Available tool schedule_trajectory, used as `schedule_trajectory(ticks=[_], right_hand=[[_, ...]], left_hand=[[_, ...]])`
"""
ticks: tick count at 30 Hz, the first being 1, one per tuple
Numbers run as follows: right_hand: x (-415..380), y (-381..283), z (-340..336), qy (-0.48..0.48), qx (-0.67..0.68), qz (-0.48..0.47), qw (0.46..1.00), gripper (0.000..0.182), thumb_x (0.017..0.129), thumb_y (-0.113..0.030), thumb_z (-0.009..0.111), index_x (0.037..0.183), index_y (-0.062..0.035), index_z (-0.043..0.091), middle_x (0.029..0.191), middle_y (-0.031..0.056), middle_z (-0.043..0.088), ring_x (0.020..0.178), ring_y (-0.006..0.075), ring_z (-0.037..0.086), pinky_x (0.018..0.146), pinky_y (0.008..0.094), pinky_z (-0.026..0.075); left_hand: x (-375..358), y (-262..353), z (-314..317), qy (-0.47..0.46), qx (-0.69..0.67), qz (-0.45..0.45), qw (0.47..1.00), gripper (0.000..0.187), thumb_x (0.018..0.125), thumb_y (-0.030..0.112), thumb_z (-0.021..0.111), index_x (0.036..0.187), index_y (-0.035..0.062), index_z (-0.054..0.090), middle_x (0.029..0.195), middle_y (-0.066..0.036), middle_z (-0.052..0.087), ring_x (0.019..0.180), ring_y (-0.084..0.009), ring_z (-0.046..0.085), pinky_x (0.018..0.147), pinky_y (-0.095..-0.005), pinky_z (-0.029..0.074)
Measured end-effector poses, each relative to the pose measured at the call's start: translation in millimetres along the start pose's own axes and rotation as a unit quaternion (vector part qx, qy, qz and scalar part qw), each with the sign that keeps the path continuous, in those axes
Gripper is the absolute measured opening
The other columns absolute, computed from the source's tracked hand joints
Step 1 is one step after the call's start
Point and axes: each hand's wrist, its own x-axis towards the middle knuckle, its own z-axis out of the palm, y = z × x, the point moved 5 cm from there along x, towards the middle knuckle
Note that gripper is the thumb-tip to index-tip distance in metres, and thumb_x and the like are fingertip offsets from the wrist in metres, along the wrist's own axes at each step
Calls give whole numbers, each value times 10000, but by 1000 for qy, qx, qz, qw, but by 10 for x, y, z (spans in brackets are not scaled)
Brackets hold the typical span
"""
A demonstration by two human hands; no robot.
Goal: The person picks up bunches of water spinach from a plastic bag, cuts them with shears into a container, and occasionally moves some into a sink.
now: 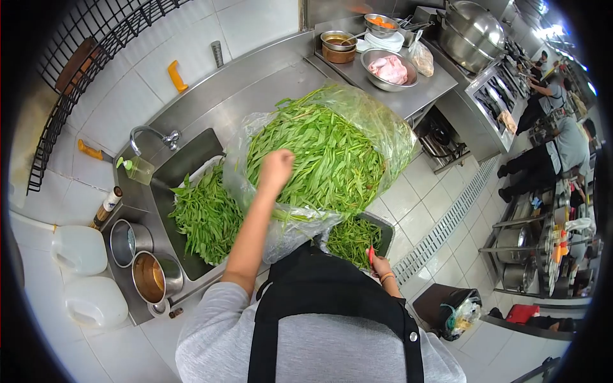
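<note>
My left hand (276,170) is over a large heap of long-leaved greens (325,153) that look like water spinach. Its fingers are curled closed, and anything inside them is hidden. The heap fills a wide clear plastic bag (393,137) on the steel counter. Lower down, my right hand (381,265) is closed around a small tool with a red handle (371,255); its working end cannot be made out. That hand is beside a dark bin (387,237) holding cut green stems (351,239). More leafy greens (207,214) lie in the sink to the left.
A faucet (153,135) and soap bottle (137,169) stand by the sink (185,159). Steel pots (157,276) and white jugs (96,300) are at lower left. A bowl of raw meat (389,69) sits at the back. Several people (565,150) work at right, past a floor drain (447,220).
</note>
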Motion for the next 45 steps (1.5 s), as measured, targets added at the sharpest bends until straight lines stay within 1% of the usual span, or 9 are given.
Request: schedule_trajectory(ticks=[8,13,21,24,29,37,40,43,45], right_hand=[[-381,-271,67,-41,18,-91,995,527,691,-576,656,594,-85,490,529,-7,471,412,91,460,406,216,397],[-694,-509,170,-116,84,-155,977,380,832,-395,602,632,-106,458,549,-33,435,447,63,421,435,199,338],[-851,-1434,578,-211,14,-293,933,325,856,-372,575,715,-90,496,613,-33,477,503,47,433,463,194,339],[-999,-1836,790,-313,76,-222,920,400,809,-467,598,712,-87,520,605,-37,480,499,53,418,460,193,323],[-964,-2137,1075,-399,65,-160,900,491,791,-603,519,710,-118,501,613,-23,502,474,62,455,448,186,362],[-725,-2351,1304,-379,70,-179,905,410,841,-495,534,715,-106,502,601,-12,506,472,75,457,455,185,368],[-672,-2252,1232,-365,59,-209,905,373,838,-456,565,728,-106,494,594,-18,490,471,72,444,458,177,365],[-711,-2151,1094,-332,77,-172,924,387,821,-480,574,743,-110,495,594,-22,486,473,72,449,460,189,382],[-666,-2092,1011,-311,85,-170,931,402,817,-498,569,733,-111,497,592,-24,487,471,74,455,459,194,390]], left_hand=[[349,233,990,-35,40,-46,998,179,752,229,638,807,59,626,763,-121,644,729,-301,615,658,-380,490],[109,136,618,-19,-77,-32,996,184,699,173,701,771,37,600,707,-97,633,655,-214,623,617,-323,487],[-601,-166,250,-35,-197,-92,975,194,729,109,694,714,20,523,652,-30,577,569,-100,531,555,-250,442],[-750,-293,217,-23,-254,-111,960,201,744,92,680,714,24,494,627,0,529,549,-70,476,537,-233,414],[-898,-415,223,-78,-261,-162,948,148,776,54,657,806,35,513,724,-34,596,670,-97,582,605,-215,447],[-955,-337,248,-120,-277,-139,943,132,803,59,626,811,38,496,738,-58,610,683,-105,593,630,-224,457],[-925,-345,210,-77,-309,-148,936,136,803,79,613,842,41,489,675,-21,554,580,-80,512,552,-220,411],[-844,-311,51,109,-405,-197,886,133,801,21,573,874,61,469,645,26,452,556,-69,426,505,-221,357],[-737,-205,27,127,-404,-194,885,135,795,24,585,861,59,473,654,27,453,548,-66,413,488,-224,344]])
